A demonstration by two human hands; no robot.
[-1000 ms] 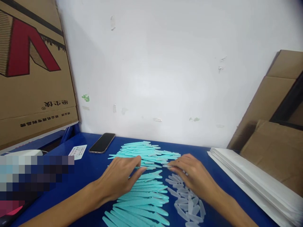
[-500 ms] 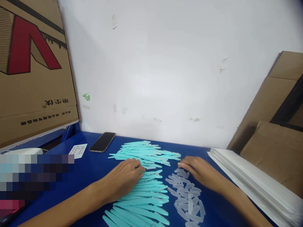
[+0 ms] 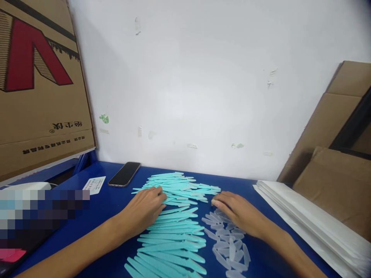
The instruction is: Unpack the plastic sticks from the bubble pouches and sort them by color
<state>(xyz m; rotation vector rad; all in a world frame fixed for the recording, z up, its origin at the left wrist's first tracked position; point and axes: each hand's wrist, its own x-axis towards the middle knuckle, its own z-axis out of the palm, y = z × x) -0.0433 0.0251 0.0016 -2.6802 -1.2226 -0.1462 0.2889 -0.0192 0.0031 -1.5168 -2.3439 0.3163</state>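
Turquoise plastic eyebrow razors lie side by side in a rough column on the blue table. Behind them is a looser heap of the same turquoise razors. My left hand is at the near left edge of that heap, its fingers bent and the thumb apart from the forefinger. Over the far end of a pile of translucent plastic blade caps hovers my right hand. Its thumb presses toward the curled fingers; anything in that pinch is too small or hidden to make out.
A phone and a printed card lie at the back left. White folded sheets run along the right edge, beside brown cardboard. A large carton stands at left, and a white wall closes the back.
My left hand has moved left and slightly up, off the near column toward the back heap. My right hand has shifted a little left, covering more of the far caps.
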